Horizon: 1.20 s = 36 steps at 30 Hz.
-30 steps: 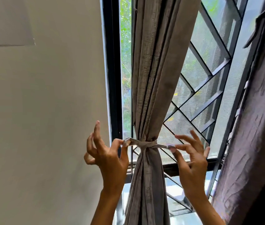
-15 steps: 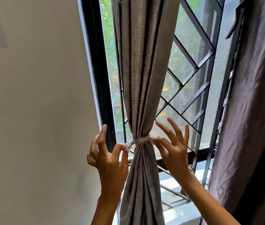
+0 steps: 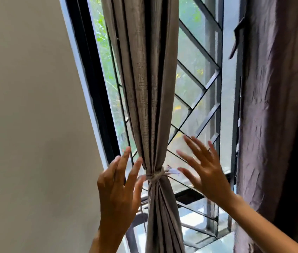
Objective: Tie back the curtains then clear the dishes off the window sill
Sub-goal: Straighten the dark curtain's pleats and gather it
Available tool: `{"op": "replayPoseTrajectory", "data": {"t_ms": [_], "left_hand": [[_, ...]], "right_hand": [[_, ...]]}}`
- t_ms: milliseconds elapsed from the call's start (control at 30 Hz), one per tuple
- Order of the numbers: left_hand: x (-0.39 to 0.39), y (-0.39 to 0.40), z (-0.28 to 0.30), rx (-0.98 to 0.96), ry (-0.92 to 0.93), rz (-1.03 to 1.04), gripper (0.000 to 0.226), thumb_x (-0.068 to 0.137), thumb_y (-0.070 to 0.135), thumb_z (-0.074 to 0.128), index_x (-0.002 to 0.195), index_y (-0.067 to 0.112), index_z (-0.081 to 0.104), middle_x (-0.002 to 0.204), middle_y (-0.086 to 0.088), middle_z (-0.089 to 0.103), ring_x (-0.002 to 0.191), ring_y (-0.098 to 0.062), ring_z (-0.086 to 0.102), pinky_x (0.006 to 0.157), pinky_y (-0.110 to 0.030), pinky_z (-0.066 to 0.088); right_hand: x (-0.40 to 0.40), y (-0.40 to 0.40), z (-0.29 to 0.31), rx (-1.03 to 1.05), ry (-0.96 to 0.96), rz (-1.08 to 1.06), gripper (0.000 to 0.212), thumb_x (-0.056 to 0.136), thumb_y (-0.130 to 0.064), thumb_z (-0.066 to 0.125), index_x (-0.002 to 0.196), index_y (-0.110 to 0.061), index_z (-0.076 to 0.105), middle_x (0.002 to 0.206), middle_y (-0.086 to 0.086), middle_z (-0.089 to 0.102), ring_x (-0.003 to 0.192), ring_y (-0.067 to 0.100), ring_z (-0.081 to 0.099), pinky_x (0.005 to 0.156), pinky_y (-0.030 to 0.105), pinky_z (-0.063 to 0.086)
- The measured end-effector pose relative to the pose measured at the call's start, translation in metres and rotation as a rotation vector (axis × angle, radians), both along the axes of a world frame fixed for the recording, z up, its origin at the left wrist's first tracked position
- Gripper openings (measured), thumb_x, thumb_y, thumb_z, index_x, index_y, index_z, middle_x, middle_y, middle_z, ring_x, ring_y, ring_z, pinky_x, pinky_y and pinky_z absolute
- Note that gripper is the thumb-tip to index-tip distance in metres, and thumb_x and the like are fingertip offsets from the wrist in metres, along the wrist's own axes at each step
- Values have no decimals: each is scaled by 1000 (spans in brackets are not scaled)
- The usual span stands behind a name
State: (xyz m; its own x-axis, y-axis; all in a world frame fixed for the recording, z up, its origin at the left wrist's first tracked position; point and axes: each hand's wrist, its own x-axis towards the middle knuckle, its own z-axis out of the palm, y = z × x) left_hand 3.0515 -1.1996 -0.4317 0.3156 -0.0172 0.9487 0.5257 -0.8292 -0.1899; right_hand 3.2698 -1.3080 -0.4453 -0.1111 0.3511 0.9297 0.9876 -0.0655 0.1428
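A grey curtain (image 3: pixel 150 92) hangs gathered in front of the window, cinched at its waist by a narrow fabric tie-back (image 3: pixel 155 175) with a short loose end sticking out to the right. My left hand (image 3: pixel 119 190) is just left of the knot, fingers spread, holding nothing. My right hand (image 3: pixel 205 167) is right of the knot, fingers apart, clear of the tie's end. A second, darker curtain (image 3: pixel 279 110) hangs loose at the right. No dishes are in view.
A black window frame (image 3: pixel 91 84) borders the beige wall (image 3: pixel 25 143) on the left. A metal grille (image 3: pixel 204 92) with diagonal bars runs behind the curtains. The pale sill (image 3: pixel 215 242) shows at the bottom, partly hidden by the curtain and my arms.
Both hands have let go of the tie-back's ends and opened, drawing slightly away from the knot. The tie now sits tight around the curtain. The view has shifted, with the curtain nearer the centre.
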Motion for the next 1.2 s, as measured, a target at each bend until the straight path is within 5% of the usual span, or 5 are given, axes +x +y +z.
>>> {"op": "replayPoseTrajectory", "data": {"t_ms": [100,633,867,1067,1200], "left_hand": [[22,-23,42,117,7,-58,39,95,31,50,131,15,49,143,-12,41,126,-29,42,100,-40,29],[270,-181,341,327,-275,-135,40,91,35,39,114,13,63,139,-13,49,128,-29,38,103,-41,24],[321,-207,418,274,-320,-36,44,89,42,38,103,12,67,119,-13,62,110,-33,57,84,-45,48],[342,-210,477,10,-335,-6,46,90,45,55,123,12,59,128,-8,58,117,-31,47,92,-41,42],[358,-199,515,-76,-393,-57,48,87,42,63,123,11,59,110,-12,66,107,-32,57,81,-39,47]], "right_hand": [[38,-32,42,97,-6,-161,46,98,-42,41,139,-22,39,154,9,25,144,26,21,116,51,9],[276,-267,362,528,-29,-381,28,92,-24,56,109,-5,66,139,15,48,135,31,36,109,56,28],[302,-260,446,578,2,-212,26,90,-25,54,100,-7,69,127,14,58,122,31,50,104,45,37],[296,-209,487,513,45,-146,29,92,-29,55,109,-7,65,126,10,57,120,26,51,98,41,42],[300,-179,518,397,186,-176,45,94,-36,54,128,-8,47,133,10,49,124,26,47,98,39,43]]}}
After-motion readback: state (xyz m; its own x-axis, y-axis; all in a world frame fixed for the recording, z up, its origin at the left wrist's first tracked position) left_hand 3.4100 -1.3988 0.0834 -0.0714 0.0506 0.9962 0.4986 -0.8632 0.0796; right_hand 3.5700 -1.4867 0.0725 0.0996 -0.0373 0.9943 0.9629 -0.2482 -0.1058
